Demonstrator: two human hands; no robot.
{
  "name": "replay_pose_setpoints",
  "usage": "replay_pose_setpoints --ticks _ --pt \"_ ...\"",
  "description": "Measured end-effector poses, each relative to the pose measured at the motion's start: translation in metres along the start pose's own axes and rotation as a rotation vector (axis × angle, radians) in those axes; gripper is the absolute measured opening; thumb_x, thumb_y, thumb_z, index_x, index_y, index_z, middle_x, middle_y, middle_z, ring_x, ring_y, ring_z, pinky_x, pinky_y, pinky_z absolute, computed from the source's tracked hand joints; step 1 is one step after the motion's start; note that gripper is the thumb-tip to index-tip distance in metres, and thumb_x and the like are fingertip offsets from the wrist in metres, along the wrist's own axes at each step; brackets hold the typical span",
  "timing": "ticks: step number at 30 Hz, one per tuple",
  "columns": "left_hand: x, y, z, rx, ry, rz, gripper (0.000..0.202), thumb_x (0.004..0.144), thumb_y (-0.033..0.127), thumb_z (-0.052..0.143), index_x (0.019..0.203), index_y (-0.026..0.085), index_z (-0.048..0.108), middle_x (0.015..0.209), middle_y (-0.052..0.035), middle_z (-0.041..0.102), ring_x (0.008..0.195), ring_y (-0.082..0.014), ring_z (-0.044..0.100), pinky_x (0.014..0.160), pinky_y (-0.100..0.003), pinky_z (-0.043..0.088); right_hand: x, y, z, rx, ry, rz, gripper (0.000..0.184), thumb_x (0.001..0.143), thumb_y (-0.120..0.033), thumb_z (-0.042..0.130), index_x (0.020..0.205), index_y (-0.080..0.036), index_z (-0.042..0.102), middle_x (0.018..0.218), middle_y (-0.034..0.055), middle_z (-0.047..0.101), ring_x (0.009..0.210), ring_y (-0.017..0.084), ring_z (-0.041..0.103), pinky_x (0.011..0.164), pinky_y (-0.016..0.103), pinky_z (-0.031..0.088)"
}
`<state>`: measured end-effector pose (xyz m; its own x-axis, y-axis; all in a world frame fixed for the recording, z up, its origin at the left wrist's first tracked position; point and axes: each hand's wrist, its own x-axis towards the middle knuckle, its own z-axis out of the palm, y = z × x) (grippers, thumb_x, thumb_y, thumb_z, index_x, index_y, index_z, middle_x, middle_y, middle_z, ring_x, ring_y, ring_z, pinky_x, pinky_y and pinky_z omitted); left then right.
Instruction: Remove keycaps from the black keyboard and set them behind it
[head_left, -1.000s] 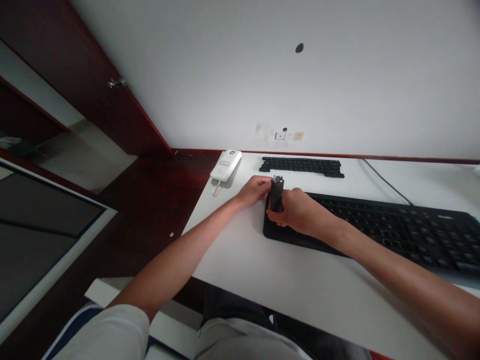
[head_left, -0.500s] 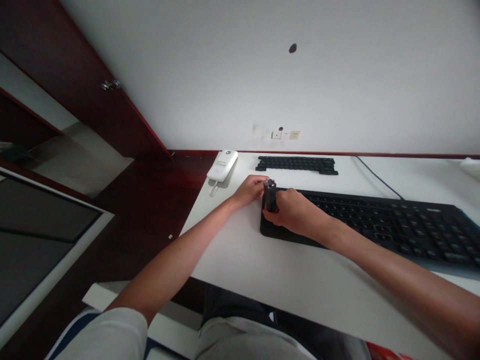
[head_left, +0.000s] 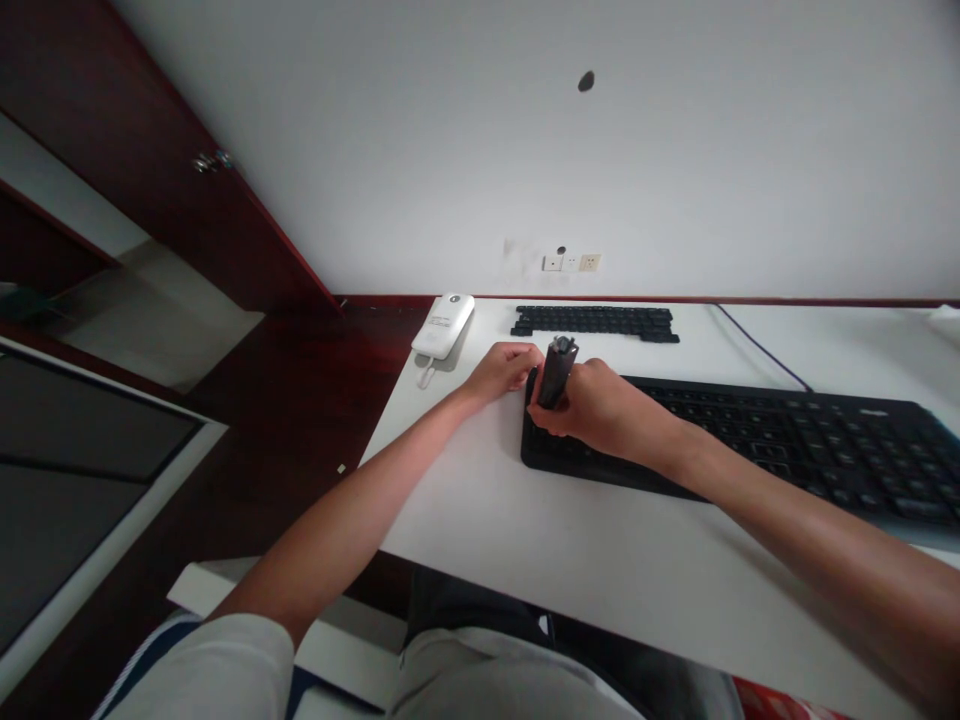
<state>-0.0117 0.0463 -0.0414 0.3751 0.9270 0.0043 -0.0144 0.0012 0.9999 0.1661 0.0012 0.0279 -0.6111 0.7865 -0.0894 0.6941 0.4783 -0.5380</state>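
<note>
My right hand [head_left: 600,410] is wrapped round a small dark tool [head_left: 556,370] that stands tilted over the left end of the large black keyboard [head_left: 750,435]. My left hand [head_left: 504,368] rests on the white desk [head_left: 570,560] just left of that end, fingers curled and touching the keyboard's far left corner. What, if anything, the left fingers hold is hidden.
A second, smaller black keyboard [head_left: 596,322] lies farther back by the wall. A white power bank [head_left: 443,326] with a short cord sits at the desk's back left corner. A dark cable [head_left: 757,347] runs from the big keyboard to the wall. Dark wooden floor and cabinet are on the left.
My right hand has lifted the dark tool slightly and tilted its top to the right. My left hand has stayed by the keyboard's corner.
</note>
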Motion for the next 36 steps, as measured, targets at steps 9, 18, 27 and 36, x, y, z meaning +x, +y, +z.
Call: replay_pose_setpoints --ticks 9,18,27,36 --pt "-0.001 0.004 0.002 0.029 -0.006 0.026 0.032 0.082 0.043 0.062 0.065 0.018 0.051 0.056 0.0064 0.037 0.05 -0.007 0.031 0.049 -0.024 0.02 0.003 0.005 0.004 -0.059 -0.018 -0.041 0.019 0.085 -0.02 0.063 0.067 -0.017 0.062 0.068 0.0068 0.071 0.057 0.016 0.062 0.055 0.025 0.042" --pt "-0.001 0.005 0.002 0.067 0.013 0.02 0.035 0.082 0.046 0.061 0.065 0.018 0.051 0.056 0.0058 0.039 0.049 -0.0076 0.031 0.049 -0.024 0.021 0.003 0.003 0.002 -0.058 -0.064 -0.044 0.024 0.085 -0.019 0.062 0.061 -0.017 0.059 0.067 0.0076 0.071 0.056 0.016 0.063 0.055 0.025 0.043" --pt "-0.002 0.003 0.001 0.118 -0.021 0.029 0.041 0.084 0.053 0.063 0.066 0.017 0.055 0.055 0.0069 0.037 0.05 -0.0079 0.029 0.052 -0.025 0.019 0.001 0.014 -0.013 0.17 -0.085 -0.006 0.016 0.085 -0.022 0.061 0.07 -0.018 0.067 0.065 0.0038 0.072 0.058 0.017 0.067 0.057 0.024 0.047" --pt "-0.003 0.008 0.001 0.219 -0.038 0.047 0.034 0.085 0.046 0.059 0.071 0.015 0.065 0.054 0.0051 0.043 0.052 -0.0096 0.035 0.053 -0.025 0.022 0.001 0.036 -0.05 0.468 -0.307 -0.083 0.02 0.083 -0.035 0.07 0.095 -0.019 0.074 0.076 0.0015 0.074 0.072 0.018 0.072 0.066 0.025 0.054"
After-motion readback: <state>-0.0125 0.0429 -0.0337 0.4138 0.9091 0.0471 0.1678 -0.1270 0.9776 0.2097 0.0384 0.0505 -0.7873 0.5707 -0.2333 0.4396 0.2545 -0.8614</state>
